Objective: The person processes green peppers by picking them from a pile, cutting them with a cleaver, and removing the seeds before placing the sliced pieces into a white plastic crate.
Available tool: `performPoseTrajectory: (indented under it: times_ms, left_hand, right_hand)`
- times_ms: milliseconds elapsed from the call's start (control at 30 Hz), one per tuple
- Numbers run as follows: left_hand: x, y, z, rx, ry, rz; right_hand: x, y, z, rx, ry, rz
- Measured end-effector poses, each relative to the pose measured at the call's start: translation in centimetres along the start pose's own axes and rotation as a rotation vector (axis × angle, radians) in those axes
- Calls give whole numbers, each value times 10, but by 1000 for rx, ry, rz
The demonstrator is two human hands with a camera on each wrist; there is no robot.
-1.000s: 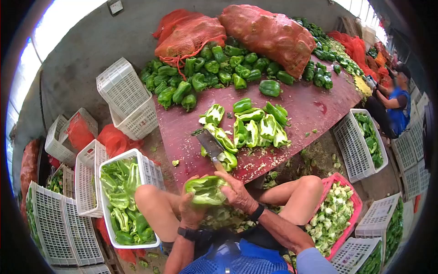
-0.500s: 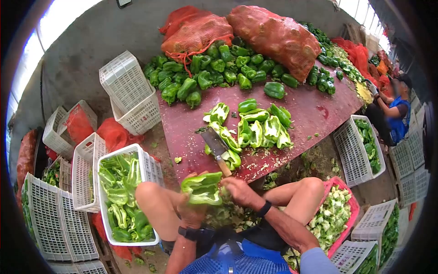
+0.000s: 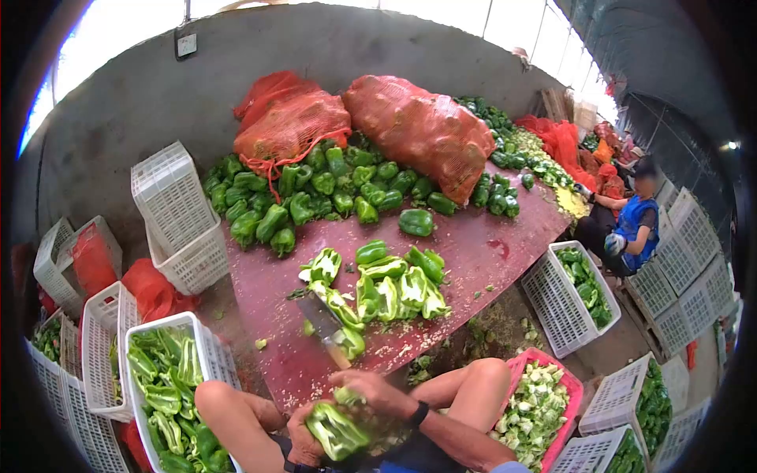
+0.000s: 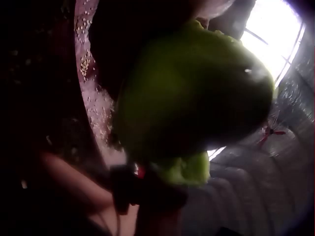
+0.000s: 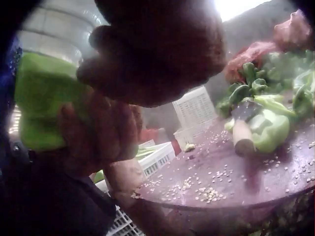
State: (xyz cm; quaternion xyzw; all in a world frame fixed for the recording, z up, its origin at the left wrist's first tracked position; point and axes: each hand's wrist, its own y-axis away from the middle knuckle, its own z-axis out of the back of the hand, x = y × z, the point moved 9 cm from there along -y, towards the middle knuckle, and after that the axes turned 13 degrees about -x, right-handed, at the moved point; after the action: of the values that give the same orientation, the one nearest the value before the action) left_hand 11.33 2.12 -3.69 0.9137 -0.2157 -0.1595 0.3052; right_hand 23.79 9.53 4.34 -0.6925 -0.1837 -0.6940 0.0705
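Observation:
In the head view the left hand [image 3: 304, 438] grips an opened green pepper [image 3: 337, 431], its pale inside facing up. Just above it the right hand [image 3: 380, 394], fingers curled, pinches a small pale green piece [image 3: 348, 396] that looks like a pepper core. From the right wrist the right hand [image 5: 157, 54] is a dark shape beside the pepper [image 5: 44, 103] and the left hand's fingers [image 5: 106, 130]. The pepper [image 4: 197, 93] fills much of the left wrist view. A knife [image 3: 320, 322] lies on the table [image 3: 260, 315], its wooden handle towards the hands, near cut peppers [image 3: 386, 298].
Whole peppers [image 3: 300, 206] and red net sacks [image 3: 422, 126] lie at the back. A white crate [image 3: 189, 370] of cut peppers stands left, a pink crate [image 3: 571, 398] of pale scraps right. Another person [image 3: 635, 225] sits at the far right among crates.
The head view has tilted up and shifted right. The right hand has moved back over the pepper and now holds a pale piece; the left hand still grips the pepper, now turned.

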Motion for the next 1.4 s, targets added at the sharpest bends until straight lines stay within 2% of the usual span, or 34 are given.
performPoseTrajectory:
  times_ms: [67, 167, 233, 300, 367, 400, 467, 500, 567, 600, 667, 700, 733, 767, 800, 833, 900, 933, 967, 1033, 1067, 1133, 1233, 1300, 1367, 1400]
  left_hand:
    - [6, -4, 2, 4, -105, 41]
    - [13, 10, -24, -37, -354, 58]
    - [10, 4, -29, -19, -495, -28]
    - [4, -1, -28, -27, -627, -139]
    - [-2, -4, -26, -37, -736, -242]
    - [-5, -4, -26, -43, -779, -293]
    - [-9, -3, -24, -50, -837, -375]
    - [-10, -3, -23, -53, -857, -409]
    - [-12, -4, -20, -52, -865, -456]
    - [-11, -6, -19, -50, -851, -465]
    - [-15, -12, -19, -43, -782, -451]
    - [-17, -14, -18, -38, -710, -438]
    - [-25, -12, -17, -78, -804, -469]
    - [-24, 4, -39, -55, -722, -417]
    - [-31, 1, -26, -54, -746, -434]
    - [-29, -1, -16, -52, -622, -361]
    - [-29, 3, -18, 22, -468, -321]
    - [-29, 1, -16, 24, -463, -333]
    - [-28, 2, -16, -25, -464, -338]
    - [-21, 2, -20, -76, -492, -285]
    - [-19, -2, -17, -83, -572, -298]
    - [-18, -2, -21, -38, -700, -326]
    - [-21, 1, -16, -68, -814, -360]
    - [-33, 13, -25, -37, -813, -550]
    - [-40, 9, -13, -140, -777, -548]
    - [-53, 15, -6, -204, -784, -583]
  right_hand:
    - [-8, 3, -12, 93, 21, -34]
    - [-10, -2, -20, 181, 130, 157]
    - [-48, -12, -20, 208, 213, 305]
    - [-47, -18, -16, 151, 276, 329]
    - [-35, -11, -27, 157, 667, 659]
    - [-28, -5, -31, 148, 672, 655]
    - [-24, -5, -34, 9, 1038, 556]
    - [-30, -7, -33, 7, 1038, 555]
    - [-37, -7, -37, -57, 1261, 709]
    - [-33, -6, -40, -51, 1256, 713]
    - [-10, 3, -30, -293, 1155, 757]
    - [-7, 4, -26, -251, 1181, 775]
    - [-22, 1, -13, -306, 1125, 688]
    - [-37, -1, 1, -364, 1063, 604]
    - [2, 13, -2, -250, 1272, 782]
    - [-42, 5, 12, -192, 1339, 695]
    - [-48, -2, 42, -175, 944, 139]
    - [-45, 0, 43, -165, 893, 221]
    - [-18, 2, 40, -223, 808, 296]
    - [2, 4, 32, -333, 519, 274]
    - [13, 5, 26, -316, 522, 277]
    - [2, 0, -8, -8, 361, -15]
    - [-7, -8, -16, 81, 433, -36]
    - [2, -11, -24, 97, 434, 6]
    - [20, -27, -25, 37, 388, 183]
    - [24, -40, -27, -40, 310, 106]
